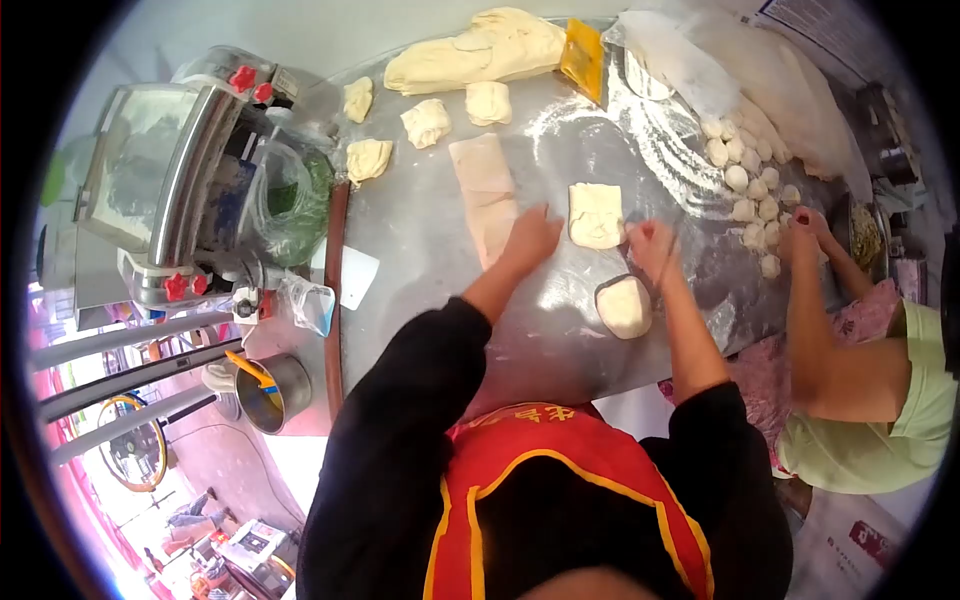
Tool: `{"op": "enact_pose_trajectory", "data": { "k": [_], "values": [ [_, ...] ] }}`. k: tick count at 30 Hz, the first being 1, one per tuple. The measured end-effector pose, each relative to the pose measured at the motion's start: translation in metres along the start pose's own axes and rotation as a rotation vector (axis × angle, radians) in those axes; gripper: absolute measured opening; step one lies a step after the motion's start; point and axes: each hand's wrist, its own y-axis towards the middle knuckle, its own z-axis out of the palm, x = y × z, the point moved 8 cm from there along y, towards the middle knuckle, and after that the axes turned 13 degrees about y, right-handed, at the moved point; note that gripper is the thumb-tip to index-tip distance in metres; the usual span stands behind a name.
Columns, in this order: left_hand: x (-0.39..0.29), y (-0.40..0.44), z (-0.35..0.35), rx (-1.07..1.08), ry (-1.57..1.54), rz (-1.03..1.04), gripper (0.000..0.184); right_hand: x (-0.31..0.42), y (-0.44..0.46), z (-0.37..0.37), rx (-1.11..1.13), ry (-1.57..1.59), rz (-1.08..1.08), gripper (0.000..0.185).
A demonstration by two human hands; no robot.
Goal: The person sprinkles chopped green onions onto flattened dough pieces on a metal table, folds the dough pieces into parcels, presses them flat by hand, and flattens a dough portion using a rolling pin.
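Note:
A square of folded dough [596,215] lies flat on the metal worktop between my hands. My left hand [535,240] is to its left, fingers curled in, at the edge of a long, flat pinkish strip [485,185]; nothing shows in it. At the square's right edge is my right hand [652,250], its fingers bunched together and slightly blurred; whether they grip anything is hidden. A rounded, flattened dough piece [624,307] rests just below that hand, nearer to me.
Behind lie a large dough mass [475,52], several dough pieces [427,123] and a yellow scraper [582,60]. A roller machine [180,175] and metal pot [273,393] stand left. Right, a co-worker's hands [805,228] are beside small dough balls [755,190].

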Motion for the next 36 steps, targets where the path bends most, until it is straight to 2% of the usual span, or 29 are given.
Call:
{"op": "enact_pose_trajectory", "data": {
  "k": [2,5,8,9,12,15,17,18,24,26,27,28,29,30,31,32,35,36],
  "values": [
    [-0.008,0.036,0.010,0.055,-0.029,0.017,0.043,0.013,0.017,-0.011,-0.260,-0.048,-0.351,0.028],
    [-0.016,0.072,0.028,0.061,-0.130,-0.050,0.036,-0.012,0.074,0.021,-0.218,0.318,-0.207,0.028],
    [-0.016,0.081,0.041,0.070,-0.296,-0.089,0.033,-0.010,0.084,0.050,0.084,0.421,0.085,0.036],
    [-0.017,0.081,0.043,0.079,-0.358,-0.089,0.032,0.001,0.080,0.043,0.062,0.326,-0.023,0.033],
    [-0.052,0.047,0.016,0.177,-0.318,0.081,0.029,0.026,0.044,0.027,0.013,0.048,-0.370,0.029],
    [-0.076,-0.007,-0.001,-0.160,0.042,0.468,0.033,0.044,-0.017,0.027,0.000,-0.215,-0.751,0.028],
    [-0.076,-0.033,0.011,-0.271,0.322,0.651,0.037,0.040,-0.044,0.038,-0.016,-0.384,-0.958,0.028],
    [-0.075,-0.042,0.021,-0.325,0.463,0.740,0.039,0.036,-0.050,0.041,-0.032,-0.415,-0.948,0.030],
    [-0.076,-0.041,0.031,-0.363,0.631,0.715,0.040,0.040,-0.045,0.055,-0.068,-0.548,-0.845,0.032],
    [-0.076,-0.032,0.034,-0.209,0.631,0.725,0.037,0.041,-0.043,0.052,0.006,-0.552,-0.751,0.033],
    [-0.074,-0.025,0.035,-0.128,0.630,0.730,0.036,0.037,-0.040,0.040,0.016,-0.340,-0.622,0.034],
    [-0.072,-0.013,0.026,0.144,0.476,0.615,0.032,0.032,-0.041,0.027,0.024,-0.128,-0.490,0.034],
    [-0.070,-0.006,0.011,0.005,0.335,0.531,0.031,0.023,-0.041,0.017,0.033,0.082,-0.355,0.034],
    [-0.065,-0.001,-0.002,-0.131,0.192,0.441,0.029,0.016,-0.044,0.005,-0.001,0.137,-0.324,0.039],
    [-0.057,0.003,-0.012,-0.262,0.048,0.346,0.029,0.011,-0.043,-0.008,-0.098,0.082,-0.360,0.042],
    [-0.056,0.013,-0.008,-0.330,0.003,0.381,0.028,0.003,-0.041,-0.019,-0.194,0.026,-0.396,0.045],
    [-0.047,0.032,0.028,0.024,0.132,0.141,0.032,-0.040,0.000,-0.055,-0.387,-0.140,-0.470,0.054],
    [-0.049,0.029,0.029,0.009,0.158,0.142,0.033,-0.059,0.019,-0.068,-0.466,-0.178,-0.473,0.055]
  ]
}}
